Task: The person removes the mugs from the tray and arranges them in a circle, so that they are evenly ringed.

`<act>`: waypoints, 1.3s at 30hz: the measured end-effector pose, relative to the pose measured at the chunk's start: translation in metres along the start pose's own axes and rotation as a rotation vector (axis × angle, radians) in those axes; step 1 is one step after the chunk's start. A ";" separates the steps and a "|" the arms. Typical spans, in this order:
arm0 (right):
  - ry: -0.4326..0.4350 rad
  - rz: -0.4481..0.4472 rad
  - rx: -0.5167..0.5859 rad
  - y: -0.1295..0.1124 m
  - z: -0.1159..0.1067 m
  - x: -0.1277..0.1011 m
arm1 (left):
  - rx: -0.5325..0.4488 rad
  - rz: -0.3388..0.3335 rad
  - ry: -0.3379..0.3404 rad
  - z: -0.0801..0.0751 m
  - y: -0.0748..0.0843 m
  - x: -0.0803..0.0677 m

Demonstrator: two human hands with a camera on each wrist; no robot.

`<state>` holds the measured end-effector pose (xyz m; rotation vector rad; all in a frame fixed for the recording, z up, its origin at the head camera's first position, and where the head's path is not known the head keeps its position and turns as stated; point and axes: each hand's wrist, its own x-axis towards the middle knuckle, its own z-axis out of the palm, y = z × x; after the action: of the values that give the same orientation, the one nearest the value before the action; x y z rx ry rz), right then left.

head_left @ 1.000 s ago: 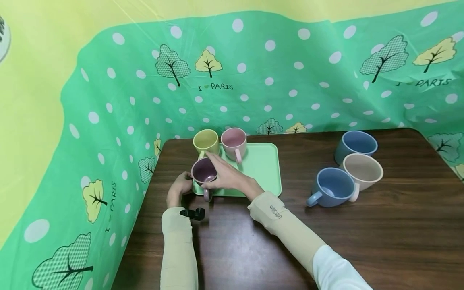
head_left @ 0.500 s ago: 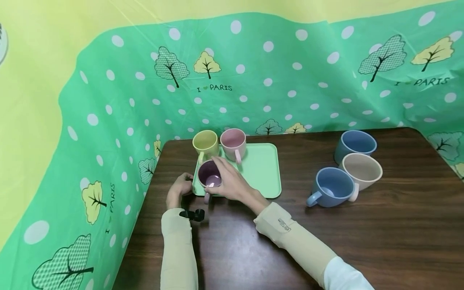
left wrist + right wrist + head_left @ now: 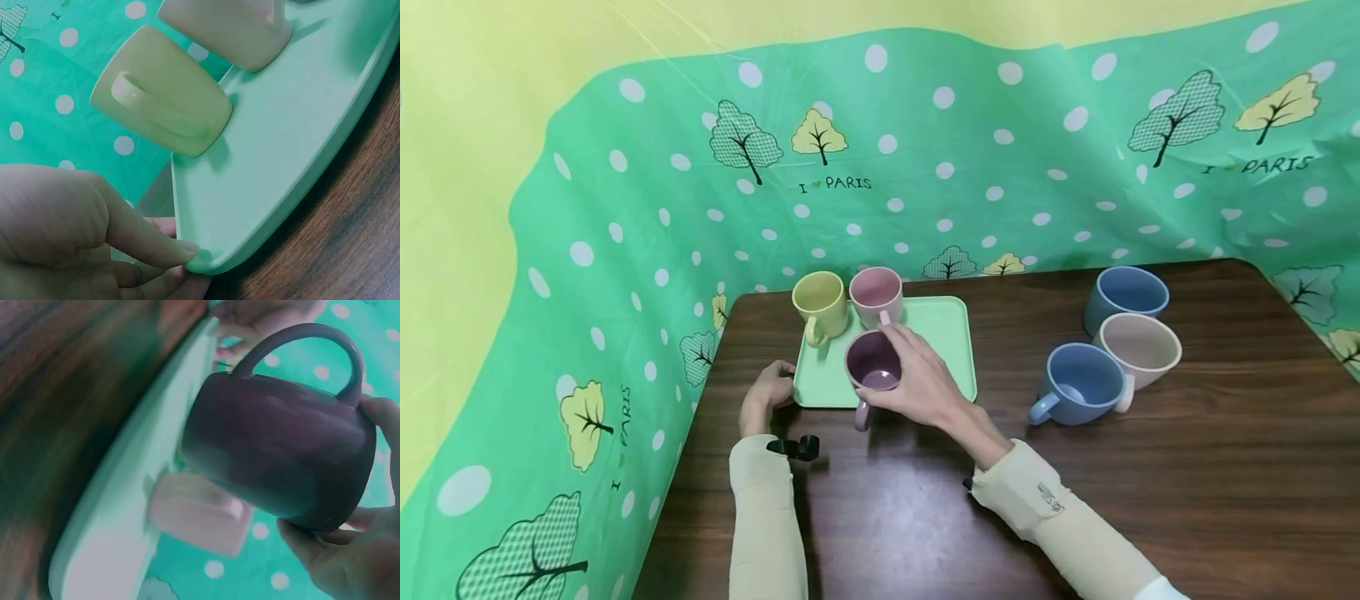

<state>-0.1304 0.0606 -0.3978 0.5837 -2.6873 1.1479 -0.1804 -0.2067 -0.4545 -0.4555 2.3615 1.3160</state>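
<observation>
Standing beside the table, an onlooker would list this moment as follows.

Item, right hand (image 3: pixel 925 385): fingers curled round the far side and rim of the purple mug (image 3: pixel 872 367), gripping it from the right. In the right wrist view the purple mug (image 3: pixel 278 456) looks clear of the surface beneath and tilted, though how high it is cannot be told.

Item, purple mug: it sits over the near edge of the green tray (image 3: pixel 943 333), mouth upward, with its handle pointing toward the person and down over the table (image 3: pixel 1225 483). Its body lies to the left of the gripping hand, between that hand and the left one.

Item, left hand (image 3: pixel 765 397): thumb on top and fingers below, pinching the near left corner of the green tray (image 3: pixel 275 162). It carries no mug. It is near the purple mug but not touching it; the right hand alone has contact.

Item, yellow mug (image 3: pixel 820 304) and pink mug (image 3: pixel 876 296): standing upright side by side along the tray's far left edge, handles toward the person. The pink mug is just beyond the purple one.

Item, two blue mugs (image 3: pixel 1082 383) (image 3: pixel 1126 296) and a beige mug (image 3: pixel 1138 350): grouped together on the table, well apart to the right of the tray.

Item, green dotted cloth (image 3: pixel 925 167): hung behind and to the left of the table.
</observation>
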 end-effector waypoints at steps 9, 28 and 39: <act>0.078 0.133 -0.057 0.012 -0.033 -0.007 | 0.000 -0.016 -0.013 -0.001 0.001 0.000; 0.091 0.311 -0.150 0.054 -0.079 -0.017 | -0.017 -0.022 -0.023 -0.003 0.001 0.001; 0.052 0.413 -0.251 0.065 -0.098 -0.020 | -0.016 -0.033 -0.022 -0.002 0.000 0.000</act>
<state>-0.1391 0.1780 -0.3789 -0.0429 -2.9220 0.8614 -0.1809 -0.2085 -0.4529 -0.4804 2.3169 1.3194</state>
